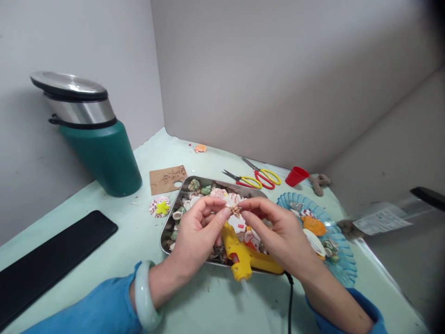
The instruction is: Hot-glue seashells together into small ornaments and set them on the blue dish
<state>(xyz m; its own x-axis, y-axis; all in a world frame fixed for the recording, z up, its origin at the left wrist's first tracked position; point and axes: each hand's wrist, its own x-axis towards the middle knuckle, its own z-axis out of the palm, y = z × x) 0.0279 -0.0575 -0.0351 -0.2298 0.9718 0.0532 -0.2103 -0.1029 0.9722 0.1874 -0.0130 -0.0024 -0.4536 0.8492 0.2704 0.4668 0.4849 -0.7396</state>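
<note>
Between the fingertips of both hands is a small brown-and-white seashell [236, 211], held above a metal tray [166, 232]. My left hand [201, 227] pinches it from the left, thumb and forefinger closed. From the other side my right hand [278, 227] pinches it too. Below the fingers a yellow hot glue gun [239, 253] lies across the tray, a clear glue stick poking from its back end and a black cord running toward me. Shells, green stones and painted pieces fill the tray, partly hidden by my hands.
A green bottle [104, 157] and a black phone-like slab [59, 264] are at left. Behind the tray lie brown card [167, 180] and yellow-and-red-handled scissors [267, 176]. A red cup [296, 176] and a blue plate [347, 260] of shells stand right. Grey panels enclose the table.
</note>
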